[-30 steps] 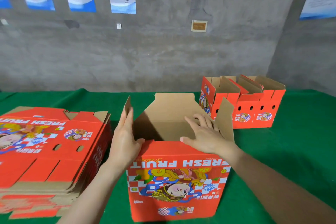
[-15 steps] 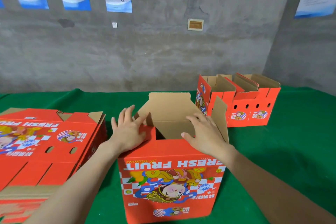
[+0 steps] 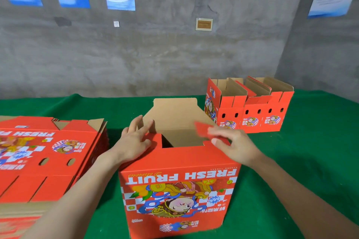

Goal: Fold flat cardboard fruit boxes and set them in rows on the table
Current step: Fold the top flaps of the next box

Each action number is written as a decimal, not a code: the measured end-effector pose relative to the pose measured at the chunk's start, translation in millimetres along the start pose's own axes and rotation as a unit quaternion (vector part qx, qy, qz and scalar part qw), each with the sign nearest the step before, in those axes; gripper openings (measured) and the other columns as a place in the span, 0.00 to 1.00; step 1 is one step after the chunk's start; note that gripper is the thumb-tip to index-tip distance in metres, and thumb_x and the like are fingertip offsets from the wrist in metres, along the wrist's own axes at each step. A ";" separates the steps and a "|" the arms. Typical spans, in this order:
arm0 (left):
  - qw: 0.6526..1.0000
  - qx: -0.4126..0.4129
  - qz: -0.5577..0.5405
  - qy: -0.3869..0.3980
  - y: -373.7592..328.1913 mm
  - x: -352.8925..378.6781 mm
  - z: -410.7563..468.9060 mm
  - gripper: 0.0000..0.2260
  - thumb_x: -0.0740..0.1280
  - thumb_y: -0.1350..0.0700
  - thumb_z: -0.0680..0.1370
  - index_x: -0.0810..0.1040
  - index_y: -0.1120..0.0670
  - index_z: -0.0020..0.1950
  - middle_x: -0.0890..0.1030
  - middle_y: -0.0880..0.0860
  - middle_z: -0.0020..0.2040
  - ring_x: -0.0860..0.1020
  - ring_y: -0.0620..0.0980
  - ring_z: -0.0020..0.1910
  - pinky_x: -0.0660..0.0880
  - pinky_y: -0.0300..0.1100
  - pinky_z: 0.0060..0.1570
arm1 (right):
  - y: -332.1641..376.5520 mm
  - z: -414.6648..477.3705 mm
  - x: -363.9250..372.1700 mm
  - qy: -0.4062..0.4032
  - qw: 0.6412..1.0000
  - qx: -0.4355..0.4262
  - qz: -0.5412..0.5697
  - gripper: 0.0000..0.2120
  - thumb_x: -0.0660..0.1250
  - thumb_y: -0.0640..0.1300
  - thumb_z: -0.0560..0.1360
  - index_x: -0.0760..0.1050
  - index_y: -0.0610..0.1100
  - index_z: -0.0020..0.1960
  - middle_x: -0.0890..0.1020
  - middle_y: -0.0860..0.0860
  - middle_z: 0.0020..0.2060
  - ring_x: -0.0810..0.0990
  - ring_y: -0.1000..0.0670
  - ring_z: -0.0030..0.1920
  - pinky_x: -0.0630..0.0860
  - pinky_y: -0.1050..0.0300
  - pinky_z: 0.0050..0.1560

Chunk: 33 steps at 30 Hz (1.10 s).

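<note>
A red "FRESH FRUIT" cardboard box (image 3: 178, 190) stands upright and open-topped on the green table (image 3: 310, 161) right in front of me. My left hand (image 3: 134, 141) lies with straight, spread fingers on the box's left side flap, which is pushed down inward. My right hand (image 3: 237, 145) pinches the right side flap (image 3: 201, 130) between fingers and thumb, tilting it inward over the opening, red side up. The brown back flap (image 3: 174, 114) still stands upright. A stack of flat red boxes (image 3: 44, 157) lies at my left.
Two folded red boxes (image 3: 250, 108) stand side by side at the back right of the table, tops open. A grey concrete wall with posters runs behind the table. Green cloth shows to the right of the box.
My left hand pushed the left flap from upright down into the box. My right hand left the front rim, took the right flap and folded it inward.
</note>
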<state>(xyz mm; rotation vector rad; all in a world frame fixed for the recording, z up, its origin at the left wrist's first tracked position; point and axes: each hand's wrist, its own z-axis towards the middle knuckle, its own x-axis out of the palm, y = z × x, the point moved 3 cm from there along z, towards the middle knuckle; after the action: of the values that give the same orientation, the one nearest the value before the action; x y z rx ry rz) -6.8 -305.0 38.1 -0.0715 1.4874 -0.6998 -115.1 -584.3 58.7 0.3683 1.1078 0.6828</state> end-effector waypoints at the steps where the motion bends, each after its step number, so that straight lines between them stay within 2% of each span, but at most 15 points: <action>1: 1.000 0.002 -0.003 -0.003 -0.8 -0.1 -1.1 0.30 0.63 0.53 0.78 0.54 0.42 0.77 0.45 0.46 0.77 0.48 0.59 0.74 0.52 0.54 0.72 | 0.9 -0.6 5.7 0.026 0.999 -0.014 -0.024 0.09 0.69 0.37 0.75 0.83 0.40 0.54 0.81 0.47 0.58 0.74 0.57 0.62 0.61 0.78 0.61; 4: 0.999 0.020 -0.027 -0.026 -3.1 -2.8 -4.1 0.30 0.66 0.55 0.76 0.58 0.45 0.76 0.50 0.48 0.77 0.49 0.56 0.74 0.53 0.54 0.72 | -0.3 -0.4 8.9 0.027 0.999 -0.009 -0.036 0.06 0.69 0.39 0.75 0.85 0.39 0.44 0.83 0.47 0.55 0.77 0.56 0.60 0.62 0.79 0.59; 7: 0.993 0.070 -0.059 -0.075 -7.6 -8.5 -7.5 0.34 0.70 0.63 0.72 0.62 0.51 0.75 0.59 0.52 0.73 0.59 0.57 0.70 0.59 0.52 0.70 | -1.1 -2.1 8.3 -0.004 0.999 -0.022 -0.047 0.06 0.69 0.37 0.75 0.85 0.37 0.43 0.84 0.48 0.50 0.79 0.56 0.56 0.66 0.77 0.58; 10: 0.976 0.125 -0.115 -0.134 -14.1 -15.5 -13.2 0.33 0.73 0.68 0.67 0.67 0.50 0.68 0.71 0.51 0.58 0.71 0.51 0.57 0.68 0.46 0.60 | 0.2 -8.8 9.5 -0.061 0.997 -0.016 -0.034 0.07 0.68 0.34 0.74 0.84 0.36 0.40 0.86 0.48 0.43 0.82 0.56 0.50 0.74 0.69 0.55; 12: 0.971 0.135 -0.131 -0.148 -16.8 -16.7 -15.5 0.25 0.72 0.69 0.68 0.72 0.48 0.58 0.74 0.51 0.48 0.74 0.50 0.49 0.71 0.45 0.54 | -0.6 -12.5 7.9 -0.111 0.994 -0.001 -0.024 0.09 0.68 0.32 0.74 0.83 0.35 0.36 0.86 0.48 0.40 0.84 0.52 0.45 0.76 0.67 0.50; 13: 0.973 0.130 -0.124 -0.144 -17.0 -16.5 -16.1 0.20 0.70 0.70 0.69 0.76 0.48 0.53 0.74 0.51 0.46 0.75 0.50 0.48 0.71 0.46 0.55 | -0.7 -13.8 6.8 -0.131 0.991 0.004 -0.025 0.09 0.68 0.32 0.74 0.82 0.35 0.36 0.86 0.46 0.38 0.84 0.49 0.42 0.77 0.62 0.47; 15: 0.981 0.089 -0.130 -0.115 -15.8 -16.3 -15.8 0.13 0.65 0.68 0.73 0.81 0.50 0.43 0.75 0.51 0.47 0.76 0.51 0.51 0.70 0.44 0.59 | -0.9 -15.0 5.6 -0.145 0.989 0.008 -0.024 0.09 0.68 0.33 0.74 0.80 0.33 0.35 0.83 0.42 0.33 0.81 0.45 0.37 0.75 0.51 0.42; 17: 0.982 0.037 -0.169 -0.077 -16.1 -18.1 -14.9 0.09 0.65 0.58 0.76 0.83 0.53 0.40 0.76 0.52 0.52 0.74 0.50 0.58 0.66 0.42 0.60 | 1.9 -13.9 3.8 -0.133 0.991 -0.001 -0.018 0.08 0.69 0.33 0.74 0.80 0.35 0.36 0.82 0.45 0.32 0.78 0.52 0.34 0.72 0.55 0.38; 18: 0.983 0.020 -0.176 -0.054 -17.5 -18.6 -14.2 0.10 0.67 0.51 0.76 0.83 0.54 0.39 0.77 0.51 0.53 0.73 0.47 0.60 0.65 0.41 0.59 | 4.4 -11.3 2.6 -0.122 0.992 -0.007 -0.012 0.06 0.69 0.33 0.74 0.81 0.36 0.38 0.82 0.47 0.35 0.77 0.55 0.35 0.73 0.57 0.40; 20: 0.990 0.012 -0.142 -0.008 -21.7 -18.2 -11.8 0.11 0.72 0.45 0.72 0.79 0.53 0.41 0.79 0.48 0.48 0.76 0.47 0.55 0.69 0.42 0.52 | 6.9 -0.3 1.5 -0.090 0.996 0.000 -0.013 0.03 0.69 0.35 0.74 0.81 0.37 0.47 0.83 0.47 0.46 0.80 0.53 0.47 0.75 0.57 0.52; 22: 0.997 -0.005 -0.073 0.026 -25.9 -16.9 -9.8 0.14 0.75 0.46 0.69 0.75 0.50 0.47 0.78 0.49 0.49 0.76 0.50 0.52 0.73 0.44 0.52 | 4.0 15.0 6.3 -0.020 0.996 0.047 -0.076 0.14 0.68 0.43 0.76 0.77 0.41 0.60 0.77 0.47 0.61 0.73 0.47 0.64 0.66 0.55 0.66; 24: 0.998 -0.033 -0.021 0.043 -28.1 -17.3 -7.3 0.25 0.75 0.45 0.68 0.72 0.50 0.61 0.75 0.53 0.58 0.72 0.53 0.60 0.70 0.47 0.61 | 1.2 28.7 15.9 0.073 0.984 0.103 -0.129 0.27 0.67 0.50 0.75 0.67 0.44 0.71 0.66 0.48 0.72 0.59 0.48 0.74 0.57 0.54 0.71; 26: 0.997 -0.052 0.023 0.057 -30.4 -17.6 -5.5 0.37 0.74 0.44 0.69 0.63 0.51 0.73 0.69 0.57 0.68 0.65 0.58 0.68 0.64 0.51 0.68 | 0.4 39.5 25.1 0.123 0.972 0.129 -0.151 0.33 0.68 0.53 0.74 0.61 0.45 0.75 0.64 0.48 0.73 0.57 0.47 0.74 0.57 0.53 0.71; 27: 0.995 -0.056 0.048 0.065 -31.6 -16.8 -4.4 0.40 0.74 0.43 0.69 0.59 0.51 0.76 0.66 0.58 0.70 0.62 0.60 0.70 0.62 0.52 0.70 | -0.2 43.4 28.5 0.130 0.969 0.139 -0.160 0.34 0.68 0.53 0.74 0.61 0.46 0.75 0.65 0.47 0.72 0.59 0.46 0.73 0.59 0.52 0.70; 33: 0.988 -0.070 0.120 0.066 -38.8 -9.3 -2.1 0.36 0.73 0.41 0.67 0.65 0.49 0.71 0.68 0.56 0.61 0.65 0.59 0.64 0.68 0.53 0.64 | -2.8 43.5 34.0 0.118 0.958 0.149 -0.215 0.34 0.70 0.55 0.72 0.61 0.48 0.73 0.67 0.46 0.67 0.60 0.45 0.70 0.65 0.48 0.66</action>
<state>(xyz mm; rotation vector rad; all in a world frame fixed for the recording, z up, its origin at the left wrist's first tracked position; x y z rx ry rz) -22.8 -331.0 63.8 0.0468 1.6397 -0.4115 -65.3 -561.1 51.6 0.2915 1.4693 0.1729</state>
